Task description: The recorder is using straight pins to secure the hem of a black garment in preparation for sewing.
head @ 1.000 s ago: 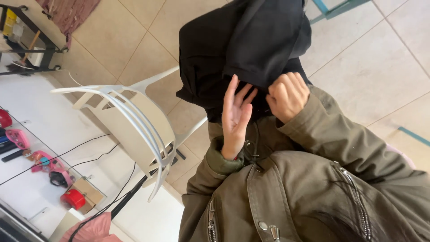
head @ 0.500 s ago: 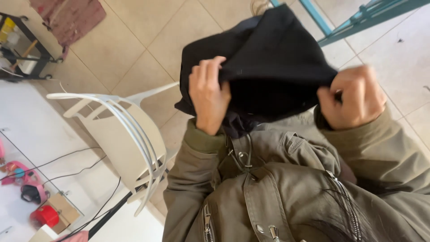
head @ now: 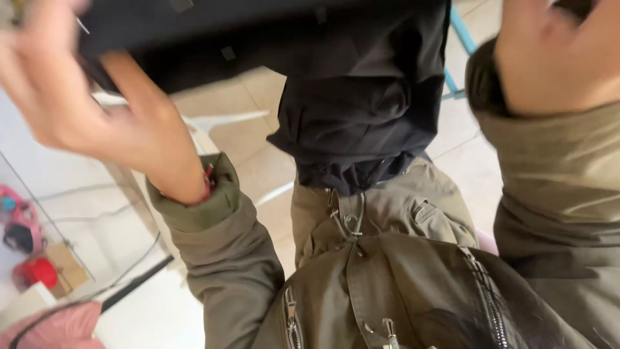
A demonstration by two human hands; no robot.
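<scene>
I hold a black fabric garment (head: 361, 110) raised close in front of the camera, spread between both hands. My left hand (head: 90, 110), blurred, grips its upper left edge. My right hand (head: 555, 58) is a closed fist at the upper right, holding the garment's other end, partly cut off by the frame. The cloth hangs down in the middle over my olive green jacket (head: 387, 278) with zips.
A white plastic chair (head: 213, 129) stands on the beige tiled floor (head: 258, 161) behind my left arm. A white table (head: 58, 213) at the left carries cables, a red object (head: 39, 271) and pink items. A blue metal frame (head: 455, 58) shows at the upper right.
Both hands have lifted the black garment up toward the camera and pulled it wider apart. The view is now much closer and blurred.
</scene>
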